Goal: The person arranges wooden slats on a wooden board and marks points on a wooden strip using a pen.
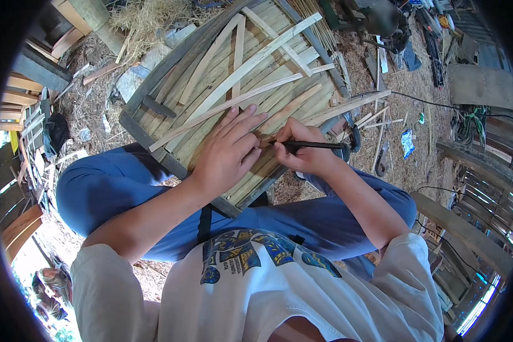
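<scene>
My right hand (303, 149) is closed round a thin black tool (318, 145), whose tip points left toward my left hand. My left hand (227, 149) lies over the slatted wooden frame (148, 126), its thumb and forefinger close to the tool's tip. A small brown piece (264, 140) shows between the two hands; its full shape is hidden. Long pale wooden strips (242, 71) lie crosswise on the frame beyond my hands. A dark tool handle (158, 106) rests on the frame's left part.
The frame lies over my bent legs (97, 181). Straw (145, 23) and wood scraps cover the ground. A blue packet (407, 143), a black cable (422, 100) and a plank (461, 233) are at the right. Part of another person (54, 288) shows at the lower left.
</scene>
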Action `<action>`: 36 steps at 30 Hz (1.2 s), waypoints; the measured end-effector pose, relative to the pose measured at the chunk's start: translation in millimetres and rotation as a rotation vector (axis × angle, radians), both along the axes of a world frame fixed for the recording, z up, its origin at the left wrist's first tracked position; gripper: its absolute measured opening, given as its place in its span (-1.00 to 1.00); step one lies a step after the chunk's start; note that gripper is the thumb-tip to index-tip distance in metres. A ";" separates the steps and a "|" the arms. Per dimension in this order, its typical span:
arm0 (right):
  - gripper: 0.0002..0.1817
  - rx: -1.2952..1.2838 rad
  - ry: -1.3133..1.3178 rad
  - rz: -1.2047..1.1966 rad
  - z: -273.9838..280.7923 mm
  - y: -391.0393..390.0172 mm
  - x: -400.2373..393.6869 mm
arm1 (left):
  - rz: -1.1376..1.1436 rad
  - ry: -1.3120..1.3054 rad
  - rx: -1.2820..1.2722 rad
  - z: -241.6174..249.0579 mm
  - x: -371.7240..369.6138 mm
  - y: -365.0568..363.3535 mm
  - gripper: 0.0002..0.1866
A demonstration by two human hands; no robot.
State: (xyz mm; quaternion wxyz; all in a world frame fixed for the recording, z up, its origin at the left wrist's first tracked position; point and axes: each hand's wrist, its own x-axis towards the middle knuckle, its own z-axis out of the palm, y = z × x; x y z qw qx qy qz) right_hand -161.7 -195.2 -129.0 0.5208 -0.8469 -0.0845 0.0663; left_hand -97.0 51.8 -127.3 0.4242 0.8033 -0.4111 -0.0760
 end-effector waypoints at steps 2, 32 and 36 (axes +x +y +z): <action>-0.73 -0.011 -0.005 0.004 -0.3 -1.1 -0.4 | -0.001 -0.001 -0.001 -0.5 -0.3 -0.8 -0.80; -0.72 -0.013 0.011 0.019 3.0 -2.2 1.0 | -0.005 0.000 -0.004 0.8 0.0 -0.8 -0.80; -0.72 -0.024 0.032 0.020 2.5 -2.2 1.4 | -0.004 0.003 -0.008 1.0 0.2 -0.2 -0.80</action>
